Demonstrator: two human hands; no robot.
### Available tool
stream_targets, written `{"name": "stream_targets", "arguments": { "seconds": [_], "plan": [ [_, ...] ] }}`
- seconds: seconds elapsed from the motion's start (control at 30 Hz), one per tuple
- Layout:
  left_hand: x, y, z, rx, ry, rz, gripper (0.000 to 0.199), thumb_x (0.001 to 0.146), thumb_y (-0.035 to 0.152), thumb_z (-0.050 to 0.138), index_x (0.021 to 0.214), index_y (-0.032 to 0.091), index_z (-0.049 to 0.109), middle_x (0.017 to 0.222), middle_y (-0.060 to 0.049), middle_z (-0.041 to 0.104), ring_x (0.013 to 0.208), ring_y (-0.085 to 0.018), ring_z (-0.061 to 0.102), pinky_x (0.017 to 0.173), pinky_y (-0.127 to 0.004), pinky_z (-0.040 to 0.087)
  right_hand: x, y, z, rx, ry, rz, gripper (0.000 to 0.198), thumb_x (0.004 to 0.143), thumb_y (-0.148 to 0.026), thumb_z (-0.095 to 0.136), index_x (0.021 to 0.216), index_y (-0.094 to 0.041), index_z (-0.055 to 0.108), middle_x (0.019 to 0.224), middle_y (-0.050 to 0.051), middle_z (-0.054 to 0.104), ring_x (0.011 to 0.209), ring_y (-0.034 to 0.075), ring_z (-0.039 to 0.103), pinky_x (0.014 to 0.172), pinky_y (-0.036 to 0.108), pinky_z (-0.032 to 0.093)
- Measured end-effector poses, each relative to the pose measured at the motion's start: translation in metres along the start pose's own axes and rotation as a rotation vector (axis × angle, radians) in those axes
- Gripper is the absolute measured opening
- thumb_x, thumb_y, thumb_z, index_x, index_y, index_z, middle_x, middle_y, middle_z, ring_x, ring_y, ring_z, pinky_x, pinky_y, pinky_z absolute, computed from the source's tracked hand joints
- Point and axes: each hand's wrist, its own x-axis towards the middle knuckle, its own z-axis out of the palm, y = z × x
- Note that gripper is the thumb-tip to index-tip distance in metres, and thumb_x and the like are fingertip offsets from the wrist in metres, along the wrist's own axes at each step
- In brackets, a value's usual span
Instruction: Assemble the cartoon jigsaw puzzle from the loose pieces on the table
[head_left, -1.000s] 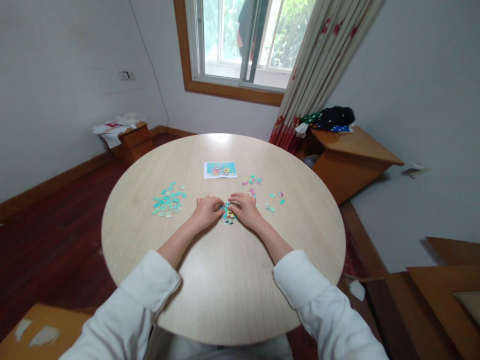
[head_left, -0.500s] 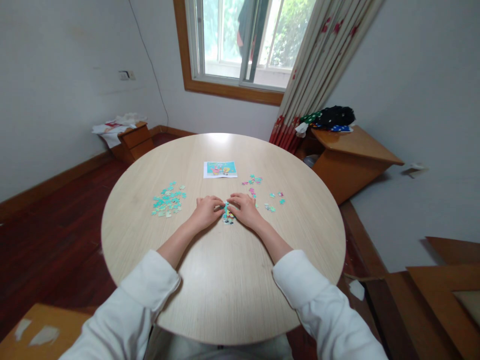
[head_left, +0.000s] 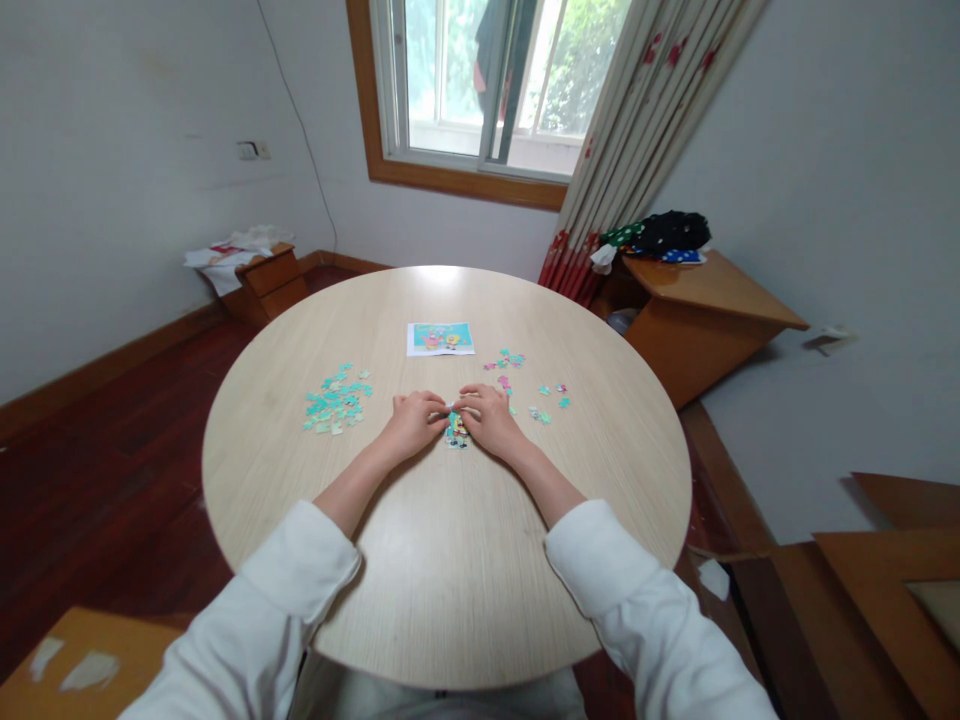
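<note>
A small joined patch of jigsaw puzzle [head_left: 456, 436] with yellow, red and blue parts lies on the round table [head_left: 450, 560] between my hands. My left hand [head_left: 415, 422] has its fingers bent together at the patch's upper left edge. From the other side my right hand [head_left: 487, 417] reaches in, its thumb and fingertips pressed on the patch's top. The fingertips of both hands almost meet there and cover part of the patch. Both seem to grip puzzle pieces at that edge, too small to make out singly.
A heap of turquoise puzzle pieces [head_left: 335, 402] lies to the left. Pink and turquoise pieces [head_left: 506, 360] lie scattered to the right, with several loose pieces [head_left: 551, 400] further out. Behind the hands is a printed picture card [head_left: 441, 340]. A wooden cabinet [head_left: 712, 300] stands beyond the table's right edge.
The fingers of my right hand have shifted slightly at the top of the patch, closer to the left fingertips. My left hand has barely moved.
</note>
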Motion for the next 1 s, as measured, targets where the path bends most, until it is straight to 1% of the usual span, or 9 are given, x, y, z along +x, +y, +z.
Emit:
{"name": "stream_targets", "arguments": {
  "seconds": [0.3,0.5,0.7,0.87,1.0],
  "plan": [
    [0.0,0.0008,-0.0016,0.001,-0.008,-0.004,0.018,0.081,0.026,0.058,0.09,0.022,0.073,0.104,-0.008,0.068,0.1,-0.024,0.06,0.09,-0.043,0.031,-0.001,0.0002,-0.0006,-0.064,-0.058,0.003,0.029,0.079,-0.01,0.055,0.094,-0.026,0.073,0.111,0.008,0.063,0.109,0.023,0.054,0.096,0.045,0.032],
    [-0.0003,0.0025,-0.0022,-0.005,-0.008,-0.01,0.017,0.08,0.025,0.058,0.088,0.021,0.072,0.104,-0.007,0.068,0.101,-0.024,0.059,0.09,-0.042,0.031,-0.0011,-0.0019,-0.0015,-0.09,-0.084,-0.008,0.027,0.08,-0.011,0.056,0.095,-0.026,0.073,0.112,0.009,0.063,0.11,0.024,0.053,0.096,0.045,0.031],
    [-0.0015,0.0053,-0.0037,-0.018,0.017,-0.019,0.013,0.078,0.023,0.058,0.084,0.02,0.069,0.1,-0.006,0.069,0.1,-0.024,0.059,0.088,-0.041,0.032,-0.0009,-0.0033,-0.0018,-0.095,-0.094,0.016,0.027,0.079,-0.011,0.055,0.093,-0.025,0.073,0.112,0.009,0.063,0.109,0.023,0.054,0.096,0.045,0.03],
    [-0.0011,0.0042,-0.003,-0.015,0.033,-0.05,0.013,0.077,0.023,0.058,0.084,0.019,0.068,0.092,-0.006,0.068,0.086,-0.021,0.061,0.083,-0.037,0.036,-0.0015,-0.0037,-0.0028,-0.088,-0.094,0.026,0.027,0.08,-0.01,0.054,0.093,-0.024,0.073,0.111,0.009,0.064,0.109,0.023,0.054,0.096,0.044,0.031],
    [0.0002,0.0003,0.0006,-0.082,0.068,-0.075,0.015,0.078,0.024,0.055,0.083,0.018,0.068,0.081,-0.004,0.068,0.075,-0.018,0.06,0.075,-0.033,0.04,-0.0021,-0.0025,-0.0023,-0.074,-0.087,0.023,0.028,0.079,-0.009,0.054,0.095,-0.024,0.072,0.11,0.009,0.064,0.109,0.023,0.054,0.095,0.044,0.032]
  ]
}}
